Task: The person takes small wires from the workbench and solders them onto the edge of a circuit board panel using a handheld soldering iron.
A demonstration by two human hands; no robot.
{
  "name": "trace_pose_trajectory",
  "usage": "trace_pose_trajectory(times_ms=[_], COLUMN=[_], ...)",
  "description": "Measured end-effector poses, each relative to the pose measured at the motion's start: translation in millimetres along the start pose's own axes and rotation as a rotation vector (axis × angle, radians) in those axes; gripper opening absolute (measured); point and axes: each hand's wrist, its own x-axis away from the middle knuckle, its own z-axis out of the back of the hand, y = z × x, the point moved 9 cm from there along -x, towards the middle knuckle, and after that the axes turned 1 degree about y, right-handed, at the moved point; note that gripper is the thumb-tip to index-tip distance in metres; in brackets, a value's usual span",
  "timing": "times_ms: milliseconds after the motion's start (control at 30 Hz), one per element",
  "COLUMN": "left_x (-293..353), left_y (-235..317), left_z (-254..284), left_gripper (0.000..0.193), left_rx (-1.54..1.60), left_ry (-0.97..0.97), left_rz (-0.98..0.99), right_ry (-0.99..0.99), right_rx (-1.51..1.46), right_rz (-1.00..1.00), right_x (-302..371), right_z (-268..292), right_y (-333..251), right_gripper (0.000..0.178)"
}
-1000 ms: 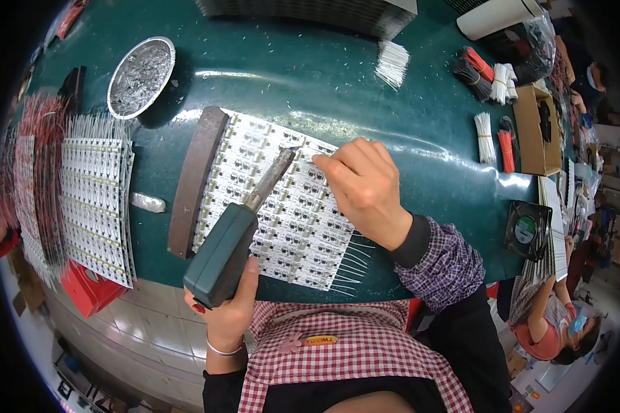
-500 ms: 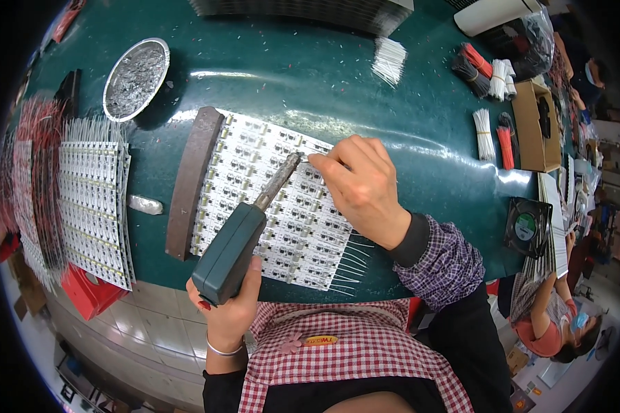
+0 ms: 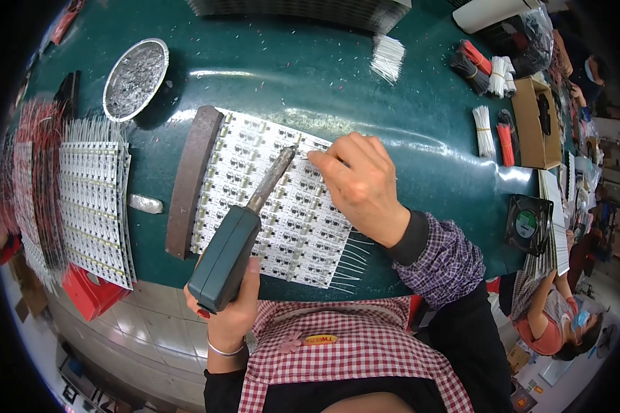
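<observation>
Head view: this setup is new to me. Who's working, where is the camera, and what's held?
No machine is at work: these are a person's bare hands. The camera sits on the person's head, looking down; its fisheye lens bends straight edges. The left hand holds a dark green, pistol-shaped tool, its metal rod reaching over a white sheet of circuit boards. The right hand, fingers together, is over the sheet's upper right; whether it holds anything is unclear. The glossy green table also bears a long brown bar, a round silver metal bowl and a bundle of white wires.
</observation>
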Motion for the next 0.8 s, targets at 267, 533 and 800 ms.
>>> trace_pose_trajectory(times_ms=[267,533,800], left_x=[9.4,9.0,8.2], left_y=[-14.1,-10.6,-16.1], left_z=[6.8,6.1,6.4], left_gripper=[0.022,0.028,0.019], left_rx=[0.037,0.027,0.048], left_ry=[0.057,0.029,0.036], left_rz=[0.087,0.028,0.1], right_ry=[0.012,0.05,0.049], right_rx=[0.042,-0.03,-0.024], right_rz=[0.008,0.066,0.045], right_x=[-4.1,-1.3,-2.0], right_z=[26.8,9.3,3.9], right_y=[-11.9,-9.9,-8.0], right_gripper=[0.024,0.028,0.024])
